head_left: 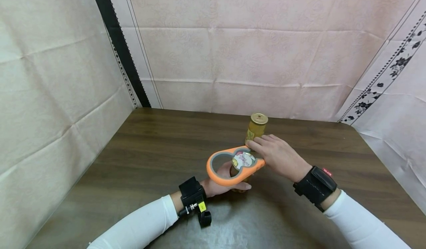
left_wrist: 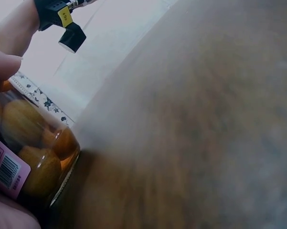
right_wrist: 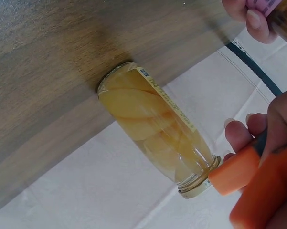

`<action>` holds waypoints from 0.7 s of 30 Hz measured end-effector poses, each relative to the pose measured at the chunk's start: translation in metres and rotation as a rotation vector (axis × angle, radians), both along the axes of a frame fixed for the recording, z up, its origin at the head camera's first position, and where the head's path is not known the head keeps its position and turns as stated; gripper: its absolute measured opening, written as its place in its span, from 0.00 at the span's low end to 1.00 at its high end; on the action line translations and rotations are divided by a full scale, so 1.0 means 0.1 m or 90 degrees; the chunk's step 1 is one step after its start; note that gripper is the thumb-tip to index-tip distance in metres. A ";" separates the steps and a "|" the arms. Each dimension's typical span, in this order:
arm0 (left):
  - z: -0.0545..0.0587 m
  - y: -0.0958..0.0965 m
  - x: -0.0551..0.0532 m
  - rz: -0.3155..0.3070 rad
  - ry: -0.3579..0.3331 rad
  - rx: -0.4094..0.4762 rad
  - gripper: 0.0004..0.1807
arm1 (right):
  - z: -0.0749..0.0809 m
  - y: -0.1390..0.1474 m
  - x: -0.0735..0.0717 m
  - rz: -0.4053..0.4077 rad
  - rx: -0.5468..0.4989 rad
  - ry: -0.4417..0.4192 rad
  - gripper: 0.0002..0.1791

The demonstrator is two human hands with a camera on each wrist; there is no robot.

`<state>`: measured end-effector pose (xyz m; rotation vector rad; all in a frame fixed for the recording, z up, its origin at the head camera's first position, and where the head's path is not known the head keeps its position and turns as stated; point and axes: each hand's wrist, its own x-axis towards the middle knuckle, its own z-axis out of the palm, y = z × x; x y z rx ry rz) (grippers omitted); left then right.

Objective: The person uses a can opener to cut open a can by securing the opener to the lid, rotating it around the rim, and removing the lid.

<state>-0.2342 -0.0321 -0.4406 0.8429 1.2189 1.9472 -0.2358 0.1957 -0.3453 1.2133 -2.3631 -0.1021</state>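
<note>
The orange jar opener lies over the lid of a fruit jar that the left hand grips below; the right hand grips the opener's right side. Beyond, a second jar stands on the worktop.

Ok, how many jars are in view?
2. One jar is held in the left hand, its top showing through the orange opener; the gold-lidded jar stands on the table, partly behind the right hand. No others show.
</note>
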 end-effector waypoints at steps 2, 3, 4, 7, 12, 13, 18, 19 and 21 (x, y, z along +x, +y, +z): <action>-0.01 0.00 -0.02 0.034 0.085 -0.051 0.47 | 0.00 0.00 -0.01 0.002 -0.002 -0.003 0.33; -0.02 0.00 -0.02 0.049 0.124 -0.076 0.47 | 0.00 0.00 -0.01 0.002 -0.003 -0.004 0.33; -0.02 0.00 -0.03 0.055 0.132 -0.083 0.46 | 0.00 -0.01 -0.01 0.002 -0.004 -0.006 0.32; -0.01 0.00 -0.05 0.091 0.218 -0.137 0.46 | 0.00 -0.01 -0.02 0.001 -0.004 -0.014 0.31; 0.00 0.00 -0.06 0.144 0.309 -0.212 0.49 | 0.00 -0.01 -0.05 0.006 -0.005 -0.013 0.31; 0.00 0.00 -0.06 0.138 0.295 -0.208 0.49 | 0.00 -0.01 -0.05 0.007 -0.006 -0.012 0.31; 0.00 0.00 -0.06 0.106 0.221 -0.176 0.46 | 0.00 -0.02 -0.06 0.014 -0.010 -0.007 0.31; 0.00 0.00 -0.06 0.104 0.217 -0.171 0.46 | 0.01 -0.02 -0.06 0.014 -0.010 -0.007 0.31; 0.00 0.00 -0.06 0.102 0.215 -0.164 0.45 | 0.01 -0.02 -0.06 0.014 -0.010 -0.010 0.31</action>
